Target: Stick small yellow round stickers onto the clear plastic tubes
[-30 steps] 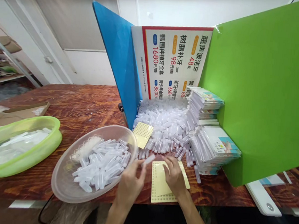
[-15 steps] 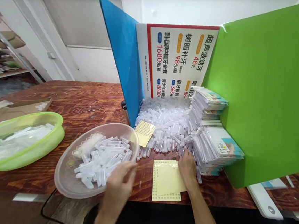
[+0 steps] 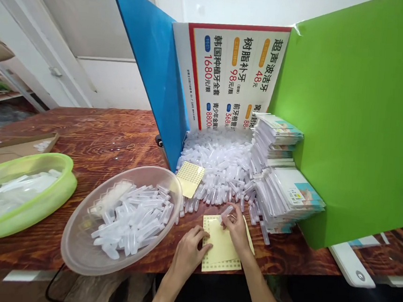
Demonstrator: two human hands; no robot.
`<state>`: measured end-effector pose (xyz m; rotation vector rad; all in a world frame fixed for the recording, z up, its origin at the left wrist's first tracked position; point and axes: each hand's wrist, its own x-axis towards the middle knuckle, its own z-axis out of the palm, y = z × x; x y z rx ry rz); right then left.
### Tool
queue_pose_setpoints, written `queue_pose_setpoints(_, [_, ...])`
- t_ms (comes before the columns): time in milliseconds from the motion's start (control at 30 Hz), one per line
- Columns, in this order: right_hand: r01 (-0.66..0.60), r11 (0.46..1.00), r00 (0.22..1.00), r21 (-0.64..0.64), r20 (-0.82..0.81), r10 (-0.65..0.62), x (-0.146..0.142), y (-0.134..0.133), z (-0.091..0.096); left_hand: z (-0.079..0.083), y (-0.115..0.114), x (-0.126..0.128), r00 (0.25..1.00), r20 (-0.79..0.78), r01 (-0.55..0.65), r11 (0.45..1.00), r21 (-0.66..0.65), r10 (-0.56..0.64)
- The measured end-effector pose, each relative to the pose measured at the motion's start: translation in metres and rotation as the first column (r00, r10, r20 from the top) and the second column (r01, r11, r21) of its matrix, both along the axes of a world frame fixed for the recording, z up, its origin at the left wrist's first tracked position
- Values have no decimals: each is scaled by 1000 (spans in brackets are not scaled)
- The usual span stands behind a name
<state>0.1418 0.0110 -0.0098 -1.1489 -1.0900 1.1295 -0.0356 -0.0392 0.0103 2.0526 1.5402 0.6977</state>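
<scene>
My right hand (image 3: 234,229) pinches a small translucent plastic piece (image 3: 227,211) between thumb and fingers, above yellow sticker sheets (image 3: 222,247). These lie overlapping at the table's front edge, with rows of small round marks showing along the lower one. At their left edge rests my left hand (image 3: 189,253), its fingers bent and the thumb apart from them, with nothing visible in it. Behind both hands spreads a heap of similar plastic pieces (image 3: 221,167). Another yellow sticker sheet (image 3: 189,179) lies against the heap's left side.
A translucent bowl (image 3: 74,234) of plastic pieces stands left of my hands, and a green basket (image 3: 60,195) farther left. Blue (image 3: 148,66) and green (image 3: 348,121) upright panels flank the heap. Stacked printed cards (image 3: 275,195) stand at right. A white device (image 3: 352,265) lies beyond the green panel.
My left hand has moved right, from beside the bowl to the sticker sheets. My right hand has drawn back from the heap with a plastic piece in its fingers.
</scene>
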Motion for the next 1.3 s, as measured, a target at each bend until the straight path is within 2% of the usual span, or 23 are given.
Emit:
queue_pose_setpoints(67, [-6, 1000, 996, -6, -86, 6, -7, -4, -3, -1, -1, 1, 1000, 3, -9, 1000, 5, 9])
queue_pose_setpoints(200, [36, 999, 993, -17, -108, -37, -8, -8, -6, -2, -3, 3, 1000, -14, -8, 1000, 2, 8])
queue_pose_setpoints(400, [63, 997, 995, -38, -70, -65, -6, -9, -4, -5, -4, 3, 999, -29, -44, 999, 9, 44])
queue_pose_setpoints(567, [64, 998, 997, -29, -47, -66, -6, -9, -7, -3, -1, 4, 999, -35, -21, 999, 25, 22])
queue_pose_setpoints(767, [75, 997, 997, 22, -24, -74, -5, -7, -13, 0, 1, 4, 1000, 22, -22, 1000, 14, 22])
queue_pose_setpoints(1033, [104, 991, 992, 89, 66, -110, -4, -5, -20, -7, 0, 3, 998, 45, -54, 998, 29, 53])
queue_pose_setpoints(1300, [64, 990, 987, 125, 139, -81, -2, -7, -17, -2, 2, 4, 999, 30, -28, 1000, 12, 28])
